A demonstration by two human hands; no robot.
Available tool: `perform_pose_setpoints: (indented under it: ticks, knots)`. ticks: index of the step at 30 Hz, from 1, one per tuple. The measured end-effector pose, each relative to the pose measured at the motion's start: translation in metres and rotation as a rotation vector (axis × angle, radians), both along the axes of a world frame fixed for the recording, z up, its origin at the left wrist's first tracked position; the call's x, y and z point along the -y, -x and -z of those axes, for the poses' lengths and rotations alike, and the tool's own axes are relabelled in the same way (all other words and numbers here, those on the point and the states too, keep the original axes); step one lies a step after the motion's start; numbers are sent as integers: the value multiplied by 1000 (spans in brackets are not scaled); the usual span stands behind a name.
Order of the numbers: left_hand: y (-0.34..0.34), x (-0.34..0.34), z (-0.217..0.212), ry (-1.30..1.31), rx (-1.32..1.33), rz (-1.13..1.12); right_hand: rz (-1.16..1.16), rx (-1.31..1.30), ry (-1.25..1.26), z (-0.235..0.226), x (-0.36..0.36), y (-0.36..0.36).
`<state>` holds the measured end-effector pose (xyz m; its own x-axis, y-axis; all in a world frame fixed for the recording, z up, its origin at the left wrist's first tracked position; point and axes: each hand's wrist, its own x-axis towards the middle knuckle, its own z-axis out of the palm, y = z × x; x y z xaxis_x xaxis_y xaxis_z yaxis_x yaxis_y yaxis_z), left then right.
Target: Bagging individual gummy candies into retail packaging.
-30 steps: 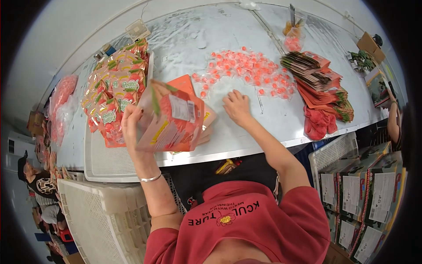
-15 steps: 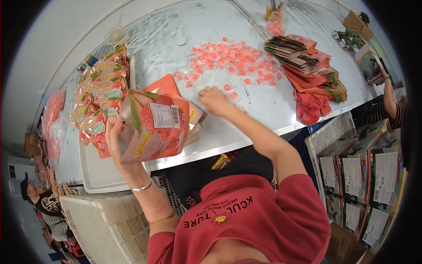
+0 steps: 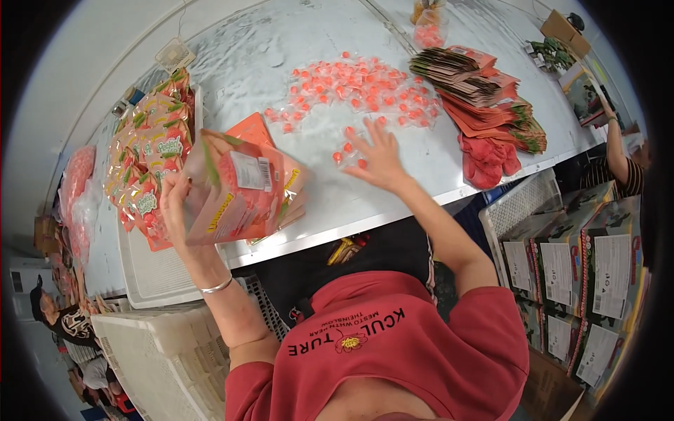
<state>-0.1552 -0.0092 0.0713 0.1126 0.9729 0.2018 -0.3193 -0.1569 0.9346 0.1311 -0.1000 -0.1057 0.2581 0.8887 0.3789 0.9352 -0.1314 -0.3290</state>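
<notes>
My left hand (image 3: 175,207) holds an orange stand-up pouch (image 3: 235,189) upright above the near edge of the white table (image 3: 435,158). My right hand (image 3: 379,158) reaches out flat with its fingers spread over a few small wrapped orange candies (image 3: 351,147). A wide scatter of the same candies (image 3: 358,84) lies further back on the table. Under the held pouch rest a few flat orange pouches (image 3: 291,189).
A white tray (image 3: 151,274) at the left carries several filled pouches (image 3: 151,151). A stack of flat empty pouches (image 3: 484,95) lies to the right. White crates (image 3: 154,358) stand below left, boxes (image 3: 583,266) at the right. Other people work at the left edge (image 3: 49,316) and right edge (image 3: 621,158).
My right hand has spread open over the near candies. The left hand still holds the pouch, which has shifted slightly as my head moved.
</notes>
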Motion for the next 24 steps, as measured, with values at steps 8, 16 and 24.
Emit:
perform_pose_setpoints:
  ticks: [8, 16, 24]
  knots:
    - [-19, 3, -6, 71, 43, 165, -173, 122, 104, 38, -43, 11]
    - [-75, -3, 9, 5, -34, 326, 129, -1039, -446, 3, -60, -53]
    - [-163, -10, 52, -94, -398, 318, -327, -1156, -754, -175, -70, -4]
